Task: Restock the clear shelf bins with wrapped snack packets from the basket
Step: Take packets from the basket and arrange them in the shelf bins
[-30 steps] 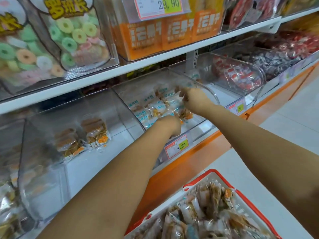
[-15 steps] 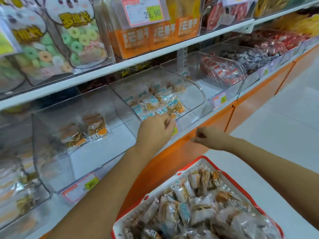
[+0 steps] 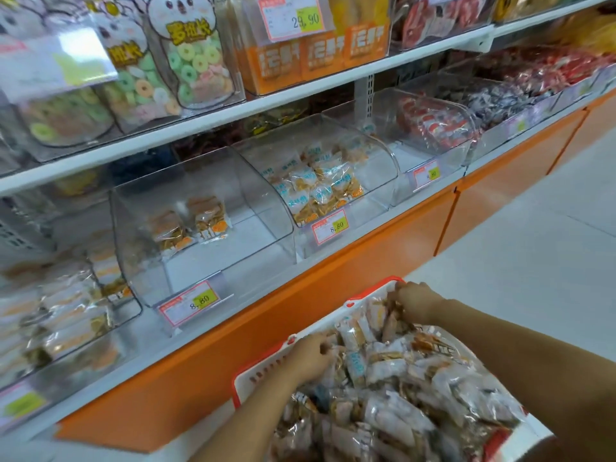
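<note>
Shop shelf (image 3: 206, 123) behind, basket (image 3: 266, 371) of packets (image 3: 400, 368), left grip (image 3: 310, 358) and right grip (image 3: 416, 301) curled round packets

Restocking aisle: you are facing a white lower shelf (image 3: 260, 285) on an orange base (image 3: 333, 288), where a left clear bin (image 3: 213, 181) holding few snack packets (image 3: 190, 225) is sitting just beside a fuller middle clear bin (image 3: 376, 181); the upper shelf (image 3: 300, 98) is carrying ring-candy bags (image 3: 196, 65) and orange boxes (image 3: 310, 58).

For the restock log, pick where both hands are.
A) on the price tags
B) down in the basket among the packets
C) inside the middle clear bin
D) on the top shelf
B: the left hand and the right hand are both among the packets inside the basket.
</note>
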### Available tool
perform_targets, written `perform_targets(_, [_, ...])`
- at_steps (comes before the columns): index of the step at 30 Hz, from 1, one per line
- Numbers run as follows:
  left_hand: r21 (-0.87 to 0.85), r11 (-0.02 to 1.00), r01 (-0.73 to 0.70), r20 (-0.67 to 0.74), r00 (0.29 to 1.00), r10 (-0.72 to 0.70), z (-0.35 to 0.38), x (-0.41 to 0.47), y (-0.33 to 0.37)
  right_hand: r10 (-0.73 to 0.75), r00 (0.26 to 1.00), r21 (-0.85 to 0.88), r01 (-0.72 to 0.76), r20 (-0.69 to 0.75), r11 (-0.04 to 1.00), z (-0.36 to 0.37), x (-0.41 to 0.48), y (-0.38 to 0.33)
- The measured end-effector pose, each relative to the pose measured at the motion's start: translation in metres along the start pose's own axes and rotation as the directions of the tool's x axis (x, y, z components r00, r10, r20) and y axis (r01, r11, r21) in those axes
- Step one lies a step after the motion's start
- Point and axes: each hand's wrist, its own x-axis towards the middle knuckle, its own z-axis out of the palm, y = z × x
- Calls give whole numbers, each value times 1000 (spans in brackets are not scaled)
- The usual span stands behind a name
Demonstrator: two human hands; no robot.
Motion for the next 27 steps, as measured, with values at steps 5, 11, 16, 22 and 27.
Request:
perform_targets(5, [-155,988,13,-92,995,-28,-4,1,0,-33,998,342,50,-58,938,-41,-5,10])
perform_targets(11, [-865,501,-21,11,998,60,-47,-30,49,-148,954,654,287,-260,700,-127,-44,-14])
perform_targets(16, [-987,138,-85,-59,982,180,-91,-68,88,-160,851,676,499,-500,543,-164,-74,-46])
perform_targets(22, [-801,448,-397,-386,915,120,-103,-94,84,-203,824,780,567,-529,265,-178,-101,-63])
perform_targets(27, [-663,601,-446,-478,870,119,-126,-109,60,-230,824,786,564,-517,254,-179,-96,-74])
